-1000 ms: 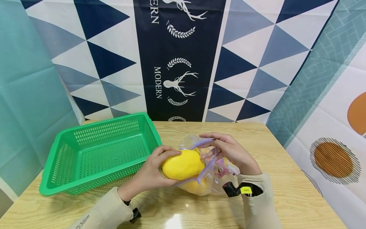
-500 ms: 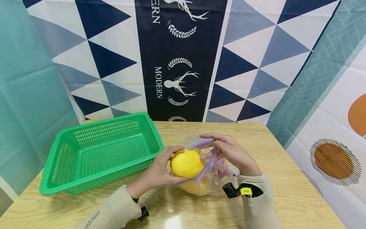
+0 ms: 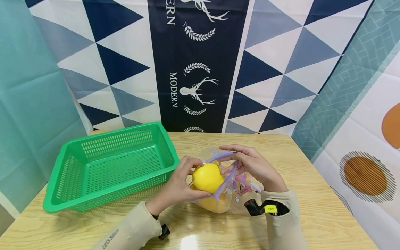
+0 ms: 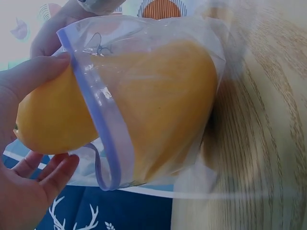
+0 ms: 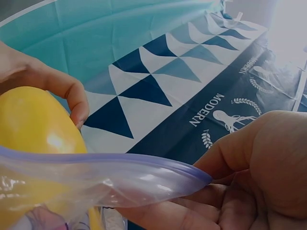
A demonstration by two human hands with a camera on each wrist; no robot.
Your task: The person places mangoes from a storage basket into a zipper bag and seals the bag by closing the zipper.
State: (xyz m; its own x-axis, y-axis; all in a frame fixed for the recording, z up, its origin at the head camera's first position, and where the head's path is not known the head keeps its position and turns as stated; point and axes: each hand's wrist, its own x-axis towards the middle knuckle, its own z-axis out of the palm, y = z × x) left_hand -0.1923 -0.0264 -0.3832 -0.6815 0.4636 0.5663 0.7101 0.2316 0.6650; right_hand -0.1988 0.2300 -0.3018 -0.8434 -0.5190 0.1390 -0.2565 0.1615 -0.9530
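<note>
A smooth yellow mango point(image 3: 207, 178) is gripped by my left hand point(image 3: 180, 184), thumb below and fingers above in the head view. Its far end sits inside the mouth of a clear zip bag point(image 3: 225, 186) with a purple strip. In the left wrist view the stem end of the mango point(image 4: 53, 117) pokes out of the bag. Another large yellow fruit point(image 4: 168, 105) fills the bag's lower part behind the plastic. My right hand point(image 3: 254, 166) holds the bag's rim; the right wrist view shows the purple strip point(image 5: 144, 165) ending between thumb and fingers.
To the left stands a green perforated basket point(image 3: 109, 191) with nothing visible in it. Bag and basket share a light wooden table point(image 3: 265, 142). Patterned cloth point(image 3: 193, 52) hangs behind, with more cloth at both sides.
My left hand has moved right, carrying the mango deeper into the bag's mouth and turning it so its stem end shows more. The right hand has stayed almost still at the rim.
</note>
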